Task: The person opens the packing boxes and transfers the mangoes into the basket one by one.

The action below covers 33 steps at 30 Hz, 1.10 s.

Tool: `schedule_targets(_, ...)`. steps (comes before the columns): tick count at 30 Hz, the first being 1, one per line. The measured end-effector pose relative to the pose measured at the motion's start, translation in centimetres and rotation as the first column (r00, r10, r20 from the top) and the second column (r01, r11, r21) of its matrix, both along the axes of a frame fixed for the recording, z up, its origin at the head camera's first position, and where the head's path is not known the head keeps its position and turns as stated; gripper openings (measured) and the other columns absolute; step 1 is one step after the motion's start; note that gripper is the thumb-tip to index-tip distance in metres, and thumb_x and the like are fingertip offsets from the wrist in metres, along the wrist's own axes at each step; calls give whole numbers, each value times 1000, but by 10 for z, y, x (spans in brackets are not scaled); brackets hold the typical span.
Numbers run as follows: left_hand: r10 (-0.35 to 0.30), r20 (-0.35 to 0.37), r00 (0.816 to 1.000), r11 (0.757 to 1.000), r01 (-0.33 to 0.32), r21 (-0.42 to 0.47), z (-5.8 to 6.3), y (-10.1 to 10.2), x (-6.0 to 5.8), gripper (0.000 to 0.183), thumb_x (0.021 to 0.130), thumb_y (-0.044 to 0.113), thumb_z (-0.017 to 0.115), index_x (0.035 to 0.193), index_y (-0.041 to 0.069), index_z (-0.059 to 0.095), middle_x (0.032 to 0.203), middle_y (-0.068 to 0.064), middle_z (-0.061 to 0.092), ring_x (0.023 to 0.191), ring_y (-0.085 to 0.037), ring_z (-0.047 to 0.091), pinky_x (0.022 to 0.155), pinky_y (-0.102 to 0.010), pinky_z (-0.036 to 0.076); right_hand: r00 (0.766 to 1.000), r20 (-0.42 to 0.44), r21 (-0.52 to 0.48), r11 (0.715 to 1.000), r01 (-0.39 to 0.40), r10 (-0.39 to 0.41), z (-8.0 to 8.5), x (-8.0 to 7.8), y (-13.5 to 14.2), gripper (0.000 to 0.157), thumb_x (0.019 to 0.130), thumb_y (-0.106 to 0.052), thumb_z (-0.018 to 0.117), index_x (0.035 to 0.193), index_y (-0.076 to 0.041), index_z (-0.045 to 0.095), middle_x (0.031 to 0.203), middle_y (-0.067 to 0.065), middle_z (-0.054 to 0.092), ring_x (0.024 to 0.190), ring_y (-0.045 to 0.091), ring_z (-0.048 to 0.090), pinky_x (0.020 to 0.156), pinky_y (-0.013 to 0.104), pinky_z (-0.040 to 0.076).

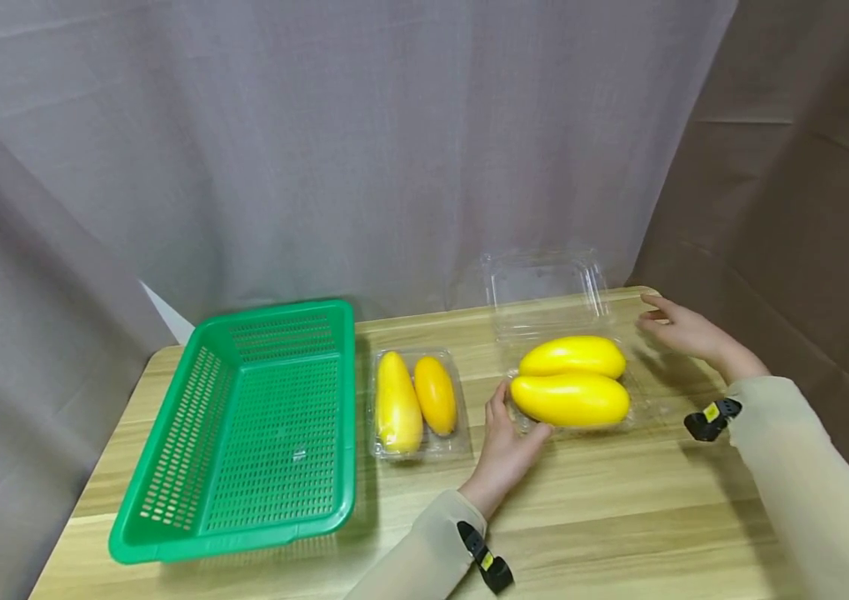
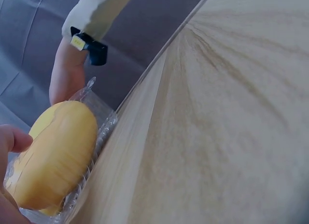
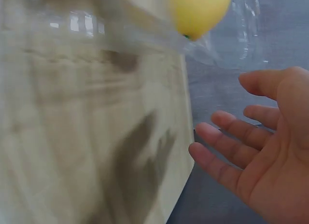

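Head, basket: green basket (image 1: pixel 350 400) at left end of table (image 1: pixel 589 508), slotted floor bare.
Head, left box: clear box (image 1: pixel 461 443) right of basket, holds long fruit (image 1: pixel 398 404) and short fruit (image 1: pixel 435 396), both yellow, side by side. Can't tell if its lid is down.
Head, right box: clear, near right end, lid (image 1: pixel 544 283) up and tilted at the far side. Holds near fruit (image 1: pixel 570 400) and far fruit (image 1: pixel 572 357), lying crosswise against each other. Only this view shows basket and left box.
Head, left hand: left hand (image 1: pixel 505 446) at right box's near left corner, thumb and fingers apart; wall contact can't be told.
Head, right hand: right hand (image 1: pixel 682 329) beyond the box's right end, fingers apart, clear of the fruit.
Left wrist: fruit end-on, crinkled box rim (image 2: pixel 99 142) between fruit and table; right arm's wrist strap (image 2: pixel 96 54) beyond.
Right wrist: palm, thumb and four fingers spread, grip empty; hand's shadow (image 3: pixel 133 161) on table. Fruit tip shows green spot (image 3: pixel 187 36), hidden from head view.
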<state>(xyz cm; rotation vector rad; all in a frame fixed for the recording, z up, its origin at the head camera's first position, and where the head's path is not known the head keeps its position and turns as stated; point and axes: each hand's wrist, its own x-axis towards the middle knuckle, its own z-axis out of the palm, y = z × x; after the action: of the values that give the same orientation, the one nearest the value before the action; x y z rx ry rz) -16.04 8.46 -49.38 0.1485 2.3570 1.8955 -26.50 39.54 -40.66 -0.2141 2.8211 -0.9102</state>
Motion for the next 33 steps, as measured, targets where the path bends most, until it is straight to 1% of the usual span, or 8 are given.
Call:
schedule_targets(9, -13, 1, 1000, 1000, 13, 1, -2, 2, 1, 95, 74, 47, 70, 147, 18, 17, 145, 2, 23, 132, -15, 25, 105, -37, 25, 1000, 9, -94, 996, -8, 9, -10, 38, -8, 71, 99, -40, 38, 145, 6, 10, 134, 37, 33, 111, 49, 46, 86, 56, 42)
schedule_targets(14, -27, -22, 999, 1000, 27, -14, -1, 1, 2, 95, 73, 49, 70, 147, 15, 19, 145, 0, 25, 133, -17, 25, 106, -38, 25, 996, 89, -165, 986, -2, 16, -18, 55, -13, 74, 99, -45, 36, 147, 2, 4, 138, 39, 24, 114, 52, 42, 87, 59, 40)
schedule_targets(16, -37, -30, 999, 999, 36, -30, -2, 1, 2, 96, 73, 50, 70, 147, 15, 20, 145, 1, 25, 133, -17, 25, 105, -39, 26, 995, 94, -167, 986, 0, 16, -24, 59, -14, 74, 99, -44, 36, 147, 2, 5, 137, 39, 27, 114, 52, 43, 86, 56, 42)
schedule_targets(19, -54, -31, 998, 997, 52, -51, -3, 0, 1, 96, 73, 54, 68, 147, 16, 20, 145, 2, 25, 133, -17, 25, 105, -39, 26, 996, 81, -191, 982, -8, 24, -33, 63, -17, 68, 101, -35, 37, 146, 4, 5, 135, 39, 30, 114, 49, 44, 76, 44, 50)
schedule_targets(22, -67, -35, 997, 996, 65, -58, -3, -2, 1, 96, 74, 54, 68, 147, 15, 19, 146, 1, 24, 133, -18, 24, 105, -40, 26, 998, 47, -227, 973, -32, 44, -40, 65, -18, 62, 101, -23, 37, 146, 6, 5, 134, 39, 32, 112, 47, 46, 68, 33, 49)
schedule_targets(25, -71, -40, 997, 996, 69, -50, -3, -2, 2, 97, 74, 54, 69, 147, 14, 19, 146, 1, 23, 133, -18, 24, 106, -40, 25, 997, 9, -268, 961, -66, 71, -46, 65, -19, 58, 100, -11, 36, 145, 7, 3, 132, 41, 32, 111, 48, 47, 72, 34, 50)
schedule_targets(28, -70, -38, 997, 997, 69, -40, -2, -2, 1, 97, 74, 54, 69, 147, 14, 19, 146, 1, 23, 134, -17, 23, 106, -39, 25, 997, -28, -271, 959, -76, 72, -50, 64, -19, 57, 100, -7, 35, 144, 8, 3, 130, 43, 34, 111, 49, 47, 80, 41, 49)
schedule_targets(33, -59, -39, 998, 998, 58, -4, -3, -3, 0, 98, 73, 52, 71, 147, 14, 18, 146, -1, 24, 133, -18, 24, 106, -39, 24, 998, -54, -244, 968, -49, 37, -56, 63, -21, 56, 101, -8, 33, 145, 6, 3, 129, 41, 37, 110, 48, 48, 76, 38, 50)
